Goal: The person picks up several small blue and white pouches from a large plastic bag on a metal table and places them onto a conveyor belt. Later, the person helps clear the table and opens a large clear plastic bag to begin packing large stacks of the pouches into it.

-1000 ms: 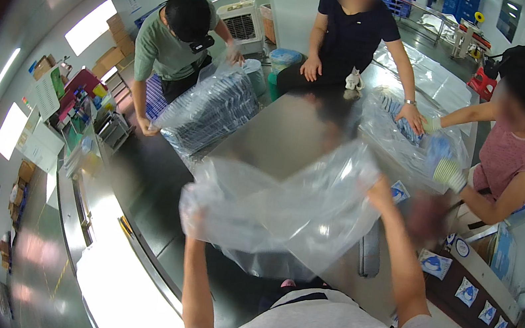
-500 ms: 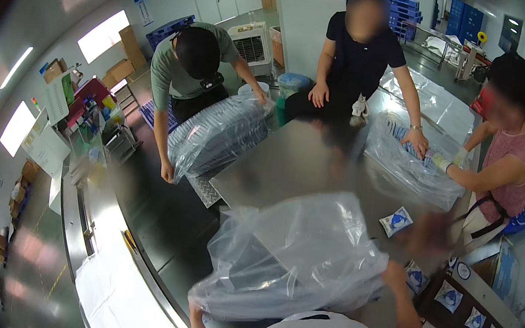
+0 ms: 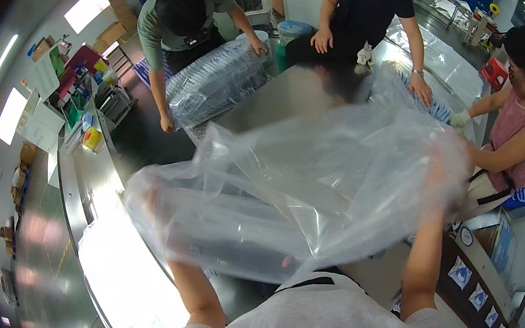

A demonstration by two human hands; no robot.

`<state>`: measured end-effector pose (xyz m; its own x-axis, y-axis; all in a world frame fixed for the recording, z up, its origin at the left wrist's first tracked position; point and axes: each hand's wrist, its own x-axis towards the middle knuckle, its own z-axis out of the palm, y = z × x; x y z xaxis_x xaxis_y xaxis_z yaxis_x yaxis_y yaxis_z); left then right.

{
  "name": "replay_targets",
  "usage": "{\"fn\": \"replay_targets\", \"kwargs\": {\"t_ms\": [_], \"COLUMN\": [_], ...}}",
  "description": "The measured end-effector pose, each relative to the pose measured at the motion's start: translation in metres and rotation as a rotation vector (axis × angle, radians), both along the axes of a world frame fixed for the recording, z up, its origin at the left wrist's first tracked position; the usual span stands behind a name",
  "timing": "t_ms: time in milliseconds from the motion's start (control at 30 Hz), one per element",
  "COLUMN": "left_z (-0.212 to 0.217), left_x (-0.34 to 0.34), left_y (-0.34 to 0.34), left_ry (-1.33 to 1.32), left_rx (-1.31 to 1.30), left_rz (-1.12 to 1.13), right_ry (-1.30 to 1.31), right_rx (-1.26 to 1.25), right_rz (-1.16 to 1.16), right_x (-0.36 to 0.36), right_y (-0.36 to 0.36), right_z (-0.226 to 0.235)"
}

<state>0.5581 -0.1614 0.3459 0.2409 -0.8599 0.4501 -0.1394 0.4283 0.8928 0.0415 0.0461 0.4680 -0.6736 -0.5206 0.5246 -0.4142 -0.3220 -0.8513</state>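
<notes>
A large clear plastic bag (image 3: 301, 176) is spread wide in the air in front of me, above the near part of the metal table. Through its film, my left hand (image 3: 155, 204) shows faintly at the lower left end. My right hand (image 3: 440, 167) is at the upper right end, blurred behind the plastic. Both forearms reach up to the bag and seem to go into or behind its near edge. The fingers of both hands are too veiled and smeared to read.
Across the metal table (image 3: 285, 97), a person in green handles a filled clear bag (image 3: 217, 80). Two people at the right work on another filled bag (image 3: 398, 82). Small white-and-blue packets (image 3: 460, 272) lie on a dark conveyor at right. A bright white surface (image 3: 125, 279) is at left.
The plastic bag has been lifted and spread wider. My hands have moved up and apart from its lower edges, and the film now veils them. The view has shifted.
</notes>
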Motion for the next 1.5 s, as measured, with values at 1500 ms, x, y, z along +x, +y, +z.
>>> {"fn": "replay_targets", "kwargs": {"t_ms": [1500], "left_z": [-0.167], "left_x": [0.041], "left_y": [0.068], "left_ry": [-0.134], "left_rx": [0.205], "left_rz": [0.249], "right_ry": [0.658], "right_rx": [0.582], "right_rz": [-0.852], "right_x": [-0.054], "right_y": [0.047], "right_z": [-0.249]}}
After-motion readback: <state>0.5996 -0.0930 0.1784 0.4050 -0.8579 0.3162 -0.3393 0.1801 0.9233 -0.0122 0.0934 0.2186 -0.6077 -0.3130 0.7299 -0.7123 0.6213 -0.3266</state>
